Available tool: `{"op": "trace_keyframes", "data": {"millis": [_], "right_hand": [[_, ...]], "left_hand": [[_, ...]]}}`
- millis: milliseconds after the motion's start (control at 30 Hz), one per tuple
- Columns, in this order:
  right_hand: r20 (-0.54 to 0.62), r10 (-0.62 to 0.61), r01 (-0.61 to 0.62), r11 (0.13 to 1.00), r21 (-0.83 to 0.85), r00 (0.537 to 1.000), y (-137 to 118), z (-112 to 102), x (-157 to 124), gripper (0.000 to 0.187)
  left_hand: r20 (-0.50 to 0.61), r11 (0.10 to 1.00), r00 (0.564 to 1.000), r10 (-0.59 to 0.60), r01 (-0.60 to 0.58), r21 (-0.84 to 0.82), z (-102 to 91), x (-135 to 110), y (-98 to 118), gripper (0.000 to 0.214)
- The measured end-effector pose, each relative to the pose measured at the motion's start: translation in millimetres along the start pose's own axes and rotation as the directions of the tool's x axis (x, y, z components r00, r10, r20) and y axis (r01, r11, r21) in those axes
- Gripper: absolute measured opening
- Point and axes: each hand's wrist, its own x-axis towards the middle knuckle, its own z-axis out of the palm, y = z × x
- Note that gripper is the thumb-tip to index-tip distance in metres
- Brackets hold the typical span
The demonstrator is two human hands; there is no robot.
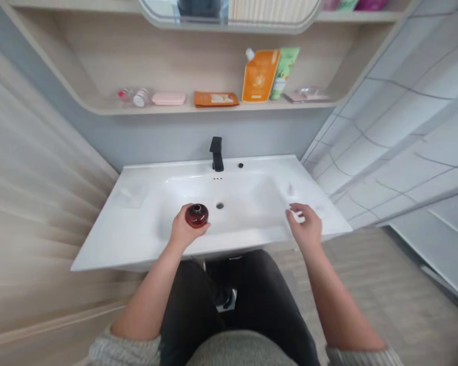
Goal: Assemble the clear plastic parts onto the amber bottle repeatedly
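Amber glass bottle [196, 215] sits in the left hand [185, 230], its fingers [203, 230] closed around the round body, held over the front of a white ceramic basin [137, 244], just beside the drain [220, 206]. Right hand [306, 227] holds nothing and hangs over the basin's front right edge, its fingers [298, 209] loosely open and slightly curved; whether they touch the ceramic cannot be told. Black faucet [216, 155] stands at the basin's back, below a wooden shelf [99, 110] bearing an orange pouch [260, 76] and other toiletries.
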Motion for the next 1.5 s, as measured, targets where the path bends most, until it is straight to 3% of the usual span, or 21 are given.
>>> {"op": "trace_keyframes", "data": {"millis": [67,100,200,333,467,600,733,800,867,967,1100,1200,1300,1400,1500], "right_hand": [[-0.191,0.046,-0.074,0.987,-0.143,0.981,28,-32,-25,0.043],[-0.235,0.053,-0.098,0.978,-0.184,0.970,42,-42,-31,0.058],[-0.216,0.094,-0.136,0.973,-0.188,0.972,74,-53,-31,0.107],[-0.130,0.233,-0.248,0.961,-0.119,0.964,86,-42,-15,0.130],[-0.102,0.355,-0.364,0.926,-0.095,0.929,80,-31,-8,0.126],[-0.099,0.473,-0.481,0.873,-0.082,0.875,71,-25,-5,0.094],[-0.047,0.381,-0.379,0.924,0.038,0.923,51,-12,1,0.080],[0.111,0.270,-0.286,0.943,0.173,0.956,32,-1,8,0.081],[0.320,0.119,-0.227,0.918,0.325,0.940,8,13,18,0.083],[0.531,-0.126,-0.133,0.896,0.423,0.838,-35,38,39,0.080],[0.693,-0.338,-0.149,0.828,0.541,0.638,-88,83,73,0.073],[0.766,-0.386,-0.227,0.800,0.556,0.514,-113,125,98,0.069],[0.813,-0.374,-0.316,0.784,0.535,0.447,-120,165,114,0.070],[0.831,-0.357,-0.386,0.759,0.524,0.426,-109,197,115,0.071],[0.830,-0.312,-0.455,0.720,0.525,0.463,-89,218,106,0.070]], "left_hand": [[-0.011,1.000,1.000,-0.013,0.013,0.007,0.3,2,1,0.080],[-0.018,1.000,1.000,-0.015,0.015,0.011,0.1,3,1,0.080],[-0.045,1.000,0.999,-0.008,0.010,0.025,-0.2,4,3,0.077],[-0.064,0.999,0.998,-0.007,0.010,0.047,1.0,6,3,0.076],[-0.068,0.999,0.998,-0.017,0.021,0.050,1.4,6,4,0.076],[-0.070,0.998,0.997,-0.033,0.037,0.054,1.2,8,3,0.075],[-0.068,0.999,0.997,-0.036,0.039,0.034,3.9,9,0,0.079],[-0.061,0.999,0.998,-0.023,0.025,0.027,5.5,8,-2,0.080],[-0.049,1.000,0.999,-0.013,0.013,0.017,5.6,8,-2,0.079],[-0.026,1.000,1.000,-0.018,0.018,0.009,1.4,11,1,0.077],[0.048,0.999,0.998,0.034,-0.035,0.011,-8.7,34,8,0.075],[0.099,0.998,0.993,0.057,-0.058,0.009,-13.4,64,12,0.077],[0.157,0.997,0.984,0.078,-0.079,-0.001,-12.2,98,9,0.078],[0.210,0.995,0.973,0.096,-0.095,-0.015,-5.1,124,-1,0.078],[0.236,0.996,0.968,0.085,-0.081,-0.029,6.0,136,-17,0.078]]}}
